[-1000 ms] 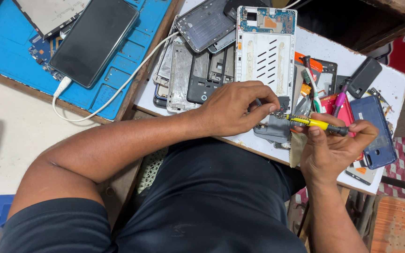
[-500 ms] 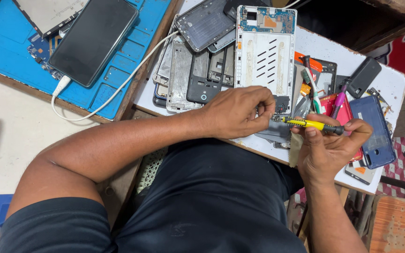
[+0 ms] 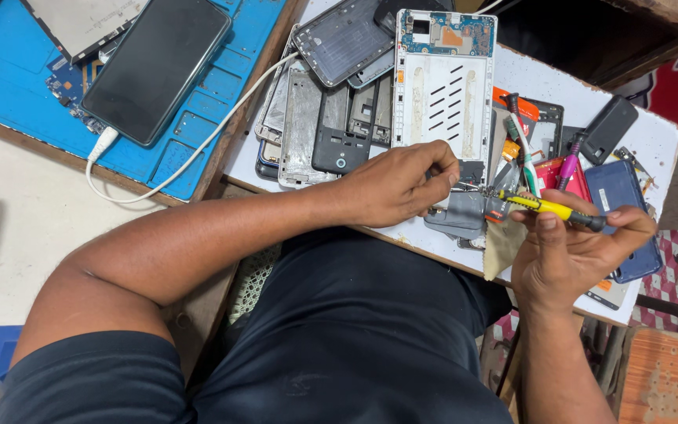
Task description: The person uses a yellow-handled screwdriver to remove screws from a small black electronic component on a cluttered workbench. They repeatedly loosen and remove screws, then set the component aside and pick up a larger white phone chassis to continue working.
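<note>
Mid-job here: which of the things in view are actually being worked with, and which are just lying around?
In use:
left hand
right hand
yellow screwdriver
small grey part

Lying about:
white phone frame
black phone on the blue mat
white cable
blue phone

Counts, placed relative to the white phone frame point(image 3: 442, 86): 1 yellow-handled screwdriver point(image 3: 551, 209) below-right of it, 1 pink-handled tool point(image 3: 568, 166) right of it, 1 blue phone point(image 3: 621, 212) further right, 1 black phone point(image 3: 155, 66) on 1 blue mat point(image 3: 9, 86) far left, 1 white cable point(image 3: 190, 149) left. 2 hands: left hand point(image 3: 398, 188) just below it, right hand point(image 3: 570, 251) below-right. Stacked grey frames left of it: exact count unclear.
</note>
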